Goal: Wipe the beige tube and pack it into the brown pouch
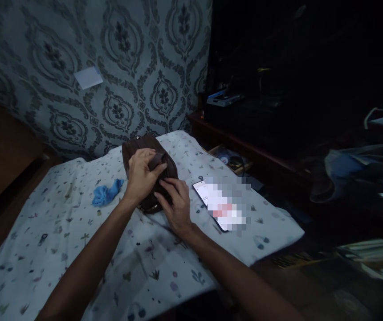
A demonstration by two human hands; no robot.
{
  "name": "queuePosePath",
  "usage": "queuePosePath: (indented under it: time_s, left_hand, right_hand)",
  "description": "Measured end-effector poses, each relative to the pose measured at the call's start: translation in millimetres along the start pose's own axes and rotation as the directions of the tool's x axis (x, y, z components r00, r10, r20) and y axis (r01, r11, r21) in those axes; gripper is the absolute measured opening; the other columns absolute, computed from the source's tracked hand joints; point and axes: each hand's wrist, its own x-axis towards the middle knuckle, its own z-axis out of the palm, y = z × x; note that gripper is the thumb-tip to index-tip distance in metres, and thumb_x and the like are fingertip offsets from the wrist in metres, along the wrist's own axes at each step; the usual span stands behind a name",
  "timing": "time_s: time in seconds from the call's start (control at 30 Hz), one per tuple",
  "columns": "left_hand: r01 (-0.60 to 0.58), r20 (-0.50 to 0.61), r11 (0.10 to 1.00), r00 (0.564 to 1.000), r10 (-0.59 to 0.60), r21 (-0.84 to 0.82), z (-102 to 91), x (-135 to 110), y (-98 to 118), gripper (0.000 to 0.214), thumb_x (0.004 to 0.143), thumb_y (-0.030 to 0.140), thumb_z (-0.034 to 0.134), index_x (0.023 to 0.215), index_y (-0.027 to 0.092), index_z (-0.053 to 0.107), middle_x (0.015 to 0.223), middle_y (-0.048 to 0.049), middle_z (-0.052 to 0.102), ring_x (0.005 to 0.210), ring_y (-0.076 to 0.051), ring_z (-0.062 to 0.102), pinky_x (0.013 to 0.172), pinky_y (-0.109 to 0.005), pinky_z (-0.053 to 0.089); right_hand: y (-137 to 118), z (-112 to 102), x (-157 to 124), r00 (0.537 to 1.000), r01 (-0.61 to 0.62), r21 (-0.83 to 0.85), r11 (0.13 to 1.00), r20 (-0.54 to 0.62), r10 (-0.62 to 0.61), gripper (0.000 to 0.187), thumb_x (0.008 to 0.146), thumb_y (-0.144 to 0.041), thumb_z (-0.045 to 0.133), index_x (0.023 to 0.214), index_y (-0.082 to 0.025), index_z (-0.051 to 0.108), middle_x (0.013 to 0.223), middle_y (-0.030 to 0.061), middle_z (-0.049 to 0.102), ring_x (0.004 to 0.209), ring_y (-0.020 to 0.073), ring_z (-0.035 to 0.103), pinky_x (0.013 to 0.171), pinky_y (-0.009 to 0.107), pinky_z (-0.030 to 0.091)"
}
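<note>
A dark brown leather-like bag with metal fittings lies on the patterned cloth. My left hand is closed on a raised flap or strap of the bag, thumb and fingers pinching it from above. Against the bag's near right side, my right hand is bent with its thumb and fingertips gripping the brown material. What exactly lies under those right fingertips is partly hidden. A crumpled blue cloth piece rests left of the bag. To the right lies a lit phone, part of its screen blurred out.
A white cloth with small printed figures covers the table. Patterned wallpaper with a white paper is behind. Brown wooden furniture stands left. An open drawer holds small items; books lie low at right.
</note>
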Motion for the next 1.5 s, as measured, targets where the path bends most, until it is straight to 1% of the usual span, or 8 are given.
queuePosePath:
  time_s: [0.27, 0.43, 0.57, 0.7, 0.83, 1.03, 1.2, 1.5]
  left_hand:
    - [-0.061, 0.111, 0.997, 0.992, 0.057, 0.038, -7.2, 2.5, -0.8, 0.002, 0.080, 0.021, 0.071, 0.079, 0.021, 0.069, 0.100, -0.0045, 0.070, 0.115, -0.025, 0.059, 0.107, -0.044, 0.044]
    - [-0.141, 0.125, 0.986, 0.984, 0.130, 0.083, -36.9, -3.4, -5.9, 0.024, 0.081, 0.021, 0.070, 0.105, 0.022, 0.071, 0.106, -0.0052, 0.067, 0.108, -0.024, 0.058, 0.098, -0.040, 0.048]
    - [-0.106, 0.105, 0.980, 0.990, 0.090, 0.167, -55.6, -22.5, -10.9, 0.021, 0.082, 0.021, 0.069, 0.103, 0.023, 0.068, 0.101, -0.0042, 0.066, 0.100, -0.023, 0.059, 0.091, -0.038, 0.048]
    - [-0.106, 0.099, 0.976, 0.991, 0.088, 0.190, -55.7, -40.0, -16.2, 0.024, 0.083, 0.018, 0.065, 0.106, 0.021, 0.065, 0.103, -0.0048, 0.062, 0.102, -0.023, 0.057, 0.090, -0.037, 0.048]
    - [-0.136, 0.157, 0.982, 0.981, 0.116, 0.128, -56.0, -46.7, -25.7, 0.032, 0.086, 0.021, 0.064, 0.118, 0.022, 0.061, 0.115, -0.0070, 0.058, 0.111, -0.024, 0.054, 0.097, -0.039, 0.047]
    - [-0.161, 0.234, 0.985, 0.962, 0.141, 0.067, -65.3, -47.0, -32.8, 0.032, 0.091, 0.025, 0.061, 0.123, 0.023, 0.058, 0.122, -0.0084, 0.055, 0.119, -0.025, 0.053, 0.104, -0.040, 0.046]
    - [-0.159, 0.263, 0.985, 0.955, 0.136, 0.070, -67.4, -46.2, -32.4, 0.029, 0.092, 0.027, 0.059, 0.122, 0.024, 0.060, 0.121, -0.0087, 0.055, 0.119, -0.025, 0.053, 0.103, -0.041, 0.047]
    - [-0.156, 0.210, 0.978, 0.970, 0.125, 0.139, -64.1, -49.7, -25.1, 0.026, 0.090, 0.025, 0.059, 0.116, 0.023, 0.062, 0.119, -0.0085, 0.057, 0.115, -0.025, 0.054, 0.101, -0.040, 0.046]
  right_hand:
    - [-0.1, -3.1, 0.2, 0.999, -0.022, -0.009, 1.000, 0.046, 0.022, 0.029, 0.097, -0.033, 0.059, 0.124, -0.023, 0.067, 0.114, 0.0098, 0.064, 0.107, 0.0251, 0.060, 0.095, 0.044, 0.052]
    - [0.1, -3.3, 0.7, 1.000, 0.015, -0.049, 0.999, 0.027, -0.014, 0.032, 0.095, -0.038, 0.064, 0.122, -0.022, 0.067, 0.114, 0.0102, 0.063, 0.105, 0.0257, 0.059, 0.092, 0.044, 0.050]
    - [-2.3, -2.7, 0.8, 0.999, 0.013, -0.111, 0.994, 0.032, -0.009, 0.033, 0.094, -0.039, 0.065, 0.124, -0.025, 0.067, 0.114, 0.0092, 0.062, 0.105, 0.0264, 0.057, 0.093, 0.045, 0.048]
    - [-6.7, -3.3, 3.3, 0.991, 0.123, -0.168, 0.978, 0.071, -0.113, 0.031, 0.096, -0.027, 0.060, 0.126, -0.028, 0.069, 0.115, 0.0095, 0.059, 0.105, 0.0253, 0.054, 0.090, 0.041, 0.047]
    - [-7.6, -4.1, 5.9, 0.978, 0.203, -0.191, 0.960, 0.085, -0.190, 0.033, 0.097, -0.019, 0.057, 0.126, -0.030, 0.070, 0.117, 0.0100, 0.057, 0.106, 0.0243, 0.051, 0.089, 0.039, 0.047]
    - [-4.1, -5.4, 4.1, 0.973, 0.208, -0.224, 0.952, 0.147, -0.177, 0.038, 0.097, -0.018, 0.057, 0.130, -0.035, 0.068, 0.116, 0.0094, 0.057, 0.107, 0.0256, 0.051, 0.090, 0.042, 0.046]
    - [-6.8, -5.7, 4.6, 0.969, 0.228, -0.267, 0.936, 0.154, -0.192, 0.035, 0.096, -0.019, 0.057, 0.126, -0.032, 0.070, 0.116, 0.0114, 0.058, 0.105, 0.0269, 0.049, 0.089, 0.043, 0.043]
    - [-5.2, -2.1, 5.0, 0.974, 0.211, -0.298, 0.931, 0.147, -0.173, 0.033, 0.095, -0.020, 0.057, 0.122, -0.031, 0.071, 0.123, 0.0098, 0.060, 0.105, 0.0268, 0.050, 0.088, 0.044, 0.043]
